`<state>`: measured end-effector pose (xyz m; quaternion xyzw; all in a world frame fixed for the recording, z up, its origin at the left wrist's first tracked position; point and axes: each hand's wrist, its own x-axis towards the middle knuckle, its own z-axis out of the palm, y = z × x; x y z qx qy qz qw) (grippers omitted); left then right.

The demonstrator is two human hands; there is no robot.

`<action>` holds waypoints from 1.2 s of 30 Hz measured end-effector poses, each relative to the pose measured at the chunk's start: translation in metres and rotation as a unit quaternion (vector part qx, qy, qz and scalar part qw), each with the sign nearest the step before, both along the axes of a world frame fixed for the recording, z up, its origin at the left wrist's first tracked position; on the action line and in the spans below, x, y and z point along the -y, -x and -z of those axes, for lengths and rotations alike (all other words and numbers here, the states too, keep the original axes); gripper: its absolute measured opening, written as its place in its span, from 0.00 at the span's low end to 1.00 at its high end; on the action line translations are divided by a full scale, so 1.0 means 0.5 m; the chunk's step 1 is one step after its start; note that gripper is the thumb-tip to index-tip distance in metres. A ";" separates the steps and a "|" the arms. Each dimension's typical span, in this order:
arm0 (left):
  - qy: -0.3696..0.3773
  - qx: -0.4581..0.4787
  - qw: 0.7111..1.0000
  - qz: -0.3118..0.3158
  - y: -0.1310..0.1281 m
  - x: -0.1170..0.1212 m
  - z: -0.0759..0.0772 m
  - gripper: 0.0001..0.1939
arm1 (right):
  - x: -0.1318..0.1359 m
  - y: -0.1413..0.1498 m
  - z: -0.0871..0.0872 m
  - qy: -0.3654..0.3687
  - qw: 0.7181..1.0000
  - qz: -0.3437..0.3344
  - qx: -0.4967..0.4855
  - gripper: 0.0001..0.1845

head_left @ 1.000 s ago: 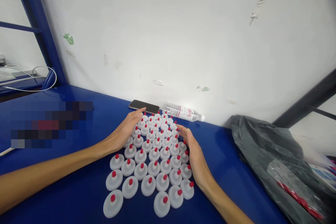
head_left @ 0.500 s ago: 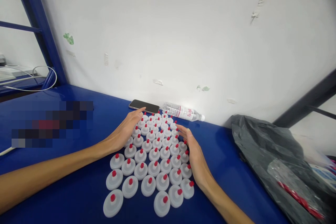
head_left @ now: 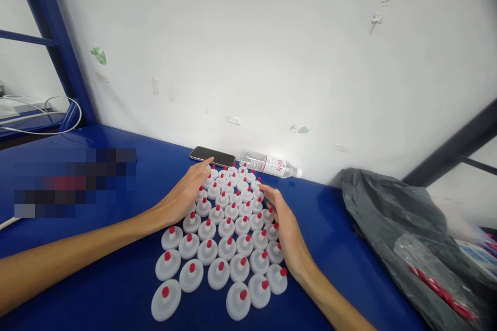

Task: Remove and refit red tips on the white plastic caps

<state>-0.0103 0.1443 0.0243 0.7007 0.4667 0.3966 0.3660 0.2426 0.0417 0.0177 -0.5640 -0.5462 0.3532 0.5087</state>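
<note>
Several round white caps with red tips (head_left: 226, 227) stand on the blue table (head_left: 97, 279), packed close together with the red tips up. My left hand (head_left: 190, 191) lies along the left side of the group, fingers stretched out toward the phone. Against the group's right side rests my right hand (head_left: 285, 222), its fingers extended and slightly bent. Neither hand grips a cap. Some caps at the left and right edges are partly hidden by my hands.
A black phone (head_left: 212, 156) lies at the back by the wall, beside a clear plastic bottle (head_left: 269, 164) on its side. To the right is a dark plastic bag (head_left: 373, 217), with a clear bag of red pieces (head_left: 442, 289) on it. A blurred patch covers something at left.
My right hand has pressed in very slightly to the left, and the caps at its fingers have shifted a little with it. The left hand looks still.
</note>
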 end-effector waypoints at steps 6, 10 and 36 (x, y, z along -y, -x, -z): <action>-0.002 -0.009 1.000 -0.003 0.003 -0.011 0.008 0.44 | 0.001 0.001 -0.002 -0.001 1.000 0.002 -0.001 0.37; 0.001 -0.010 1.000 0.000 0.004 -0.011 0.009 0.45 | 0.000 0.000 -0.002 0.004 1.000 0.000 -0.005 0.37; 0.004 -0.001 1.000 -0.013 -0.005 0.008 -0.005 0.43 | 0.001 -0.001 -0.001 -0.014 1.000 0.003 0.005 0.36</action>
